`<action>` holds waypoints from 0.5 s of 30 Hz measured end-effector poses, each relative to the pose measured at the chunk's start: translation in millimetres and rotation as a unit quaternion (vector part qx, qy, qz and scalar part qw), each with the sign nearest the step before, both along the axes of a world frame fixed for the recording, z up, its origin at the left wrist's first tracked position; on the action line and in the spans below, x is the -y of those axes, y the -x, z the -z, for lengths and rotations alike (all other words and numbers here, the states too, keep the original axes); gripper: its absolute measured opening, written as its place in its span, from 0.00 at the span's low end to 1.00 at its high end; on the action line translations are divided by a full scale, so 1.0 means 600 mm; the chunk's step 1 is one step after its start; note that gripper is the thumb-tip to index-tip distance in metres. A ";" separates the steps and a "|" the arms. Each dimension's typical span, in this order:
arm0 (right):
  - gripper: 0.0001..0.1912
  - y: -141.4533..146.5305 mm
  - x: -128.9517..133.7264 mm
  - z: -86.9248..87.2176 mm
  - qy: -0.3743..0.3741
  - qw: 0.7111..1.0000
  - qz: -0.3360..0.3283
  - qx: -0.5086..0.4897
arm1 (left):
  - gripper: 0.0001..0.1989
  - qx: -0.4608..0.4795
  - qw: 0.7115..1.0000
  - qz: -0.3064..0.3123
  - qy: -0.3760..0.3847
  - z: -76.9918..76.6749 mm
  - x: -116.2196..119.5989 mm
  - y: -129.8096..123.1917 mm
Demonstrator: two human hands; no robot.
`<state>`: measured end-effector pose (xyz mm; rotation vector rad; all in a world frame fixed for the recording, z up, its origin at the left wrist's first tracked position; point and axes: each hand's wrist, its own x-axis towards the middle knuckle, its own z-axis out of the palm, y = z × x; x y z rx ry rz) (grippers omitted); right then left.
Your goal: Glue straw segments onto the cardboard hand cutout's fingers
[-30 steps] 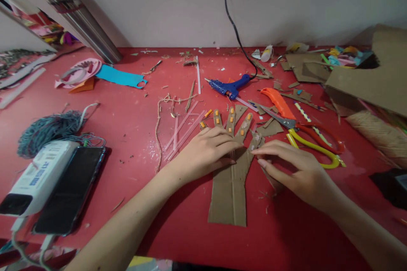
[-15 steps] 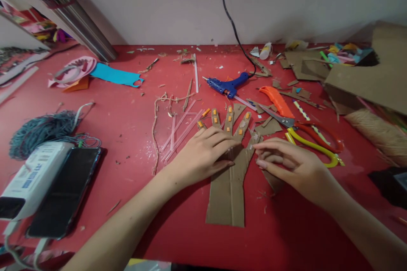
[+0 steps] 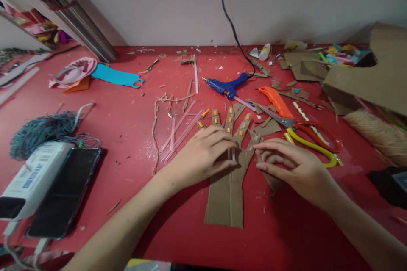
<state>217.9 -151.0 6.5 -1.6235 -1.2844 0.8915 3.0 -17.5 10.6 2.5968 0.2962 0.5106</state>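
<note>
A flat cardboard hand cutout (image 3: 224, 207) lies on the red table, its fingers pointing away from me. Small orange tube pieces (image 3: 230, 120) sit along several of its fingers, and clear tube pieces (image 3: 233, 155) show on its palm. My left hand (image 3: 208, 150) rests across the palm with fingers stretched and thumb apart, hiding part of the cutout. By the cutout's thumb is my right hand (image 3: 292, 165), its thumb and forefinger pinched around what looks like a small clear piece. That piece is mostly hidden.
Beyond the cutout lie a blue glue gun (image 3: 227, 86) with a cord, scissors (image 3: 288, 123) and an orange cutter (image 3: 276, 101). Clear straws (image 3: 182, 137) and twine (image 3: 155, 135) are on the left, with a phone (image 3: 65, 192) and yarn (image 3: 44, 133) farther out. Cardboard (image 3: 365, 89) stands at right.
The cutout's lower end has shifted slightly left. My left thumb has moved a little away from the palm, showing more of the clear tubes. My right hand stays almost still.
</note>
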 end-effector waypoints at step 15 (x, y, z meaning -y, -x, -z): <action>0.18 -0.050 -0.069 -0.006 -0.091 0.928 -0.083 0.351 | 0.13 -0.102 0.910 -0.353 -0.191 -0.012 -0.075 0.081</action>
